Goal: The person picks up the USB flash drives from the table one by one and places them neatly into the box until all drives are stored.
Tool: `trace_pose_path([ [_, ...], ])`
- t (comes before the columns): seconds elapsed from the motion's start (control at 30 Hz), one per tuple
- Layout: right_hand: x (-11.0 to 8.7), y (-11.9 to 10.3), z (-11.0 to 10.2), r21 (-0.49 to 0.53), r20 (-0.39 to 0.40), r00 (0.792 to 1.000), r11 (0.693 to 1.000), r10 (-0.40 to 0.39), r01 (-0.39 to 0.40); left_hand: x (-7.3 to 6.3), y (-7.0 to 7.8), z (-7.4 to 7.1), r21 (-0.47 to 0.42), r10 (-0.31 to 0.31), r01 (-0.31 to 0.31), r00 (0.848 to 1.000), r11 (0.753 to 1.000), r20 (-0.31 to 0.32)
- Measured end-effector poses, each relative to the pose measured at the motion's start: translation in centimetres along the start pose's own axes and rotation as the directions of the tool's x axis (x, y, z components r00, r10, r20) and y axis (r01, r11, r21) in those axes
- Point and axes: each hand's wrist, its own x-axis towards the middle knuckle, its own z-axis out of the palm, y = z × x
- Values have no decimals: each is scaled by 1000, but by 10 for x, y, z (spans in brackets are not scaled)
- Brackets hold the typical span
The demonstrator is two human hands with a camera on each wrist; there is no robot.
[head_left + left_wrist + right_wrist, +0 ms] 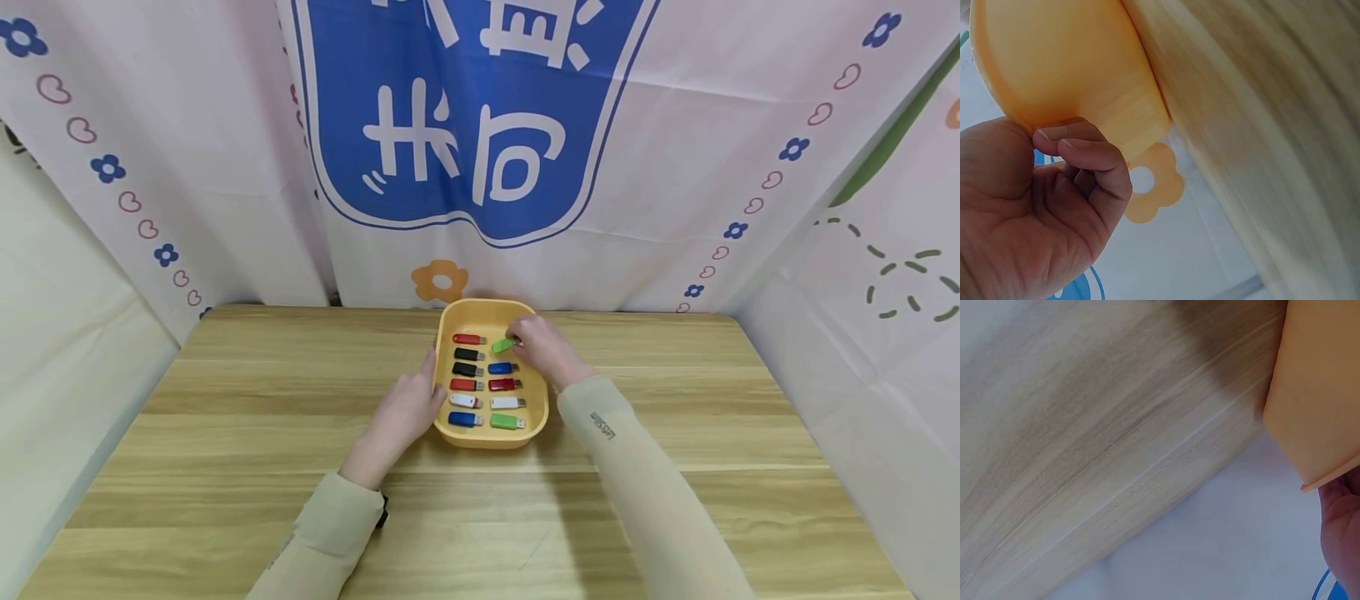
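A yellow plastic tray (537, 421) holds two columns of USB sticks. My left hand (406, 406) holds its left rim, with the thumb over the edge; in the left wrist view, curled fingers (1094, 153) lie against the outer wall. At the tray's far right corner, my right hand (546, 345) pinches a green USB stick (502, 344), which lies tilted at the top of the right column. Below it come a blue stick (500, 367), a dark red one (502, 384), a white one (506, 402) and another green one (506, 422). The right wrist view hides the right fingertips behind the tray wall.
The left column runs from a red stick (467, 339) through black, red and white ones to a blue stick (462, 418). Under the tray is a wooden table (262, 433). A printed white curtain (600, 275) hangs along its far edge.
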Motion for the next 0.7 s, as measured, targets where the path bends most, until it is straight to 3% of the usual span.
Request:
trace_pose_path([
  [0.7, 8, -6, 6, -115, 112, 994, 993, 16, -3, -1, -3, 0, 4, 35, -35, 999, 999, -21],
])
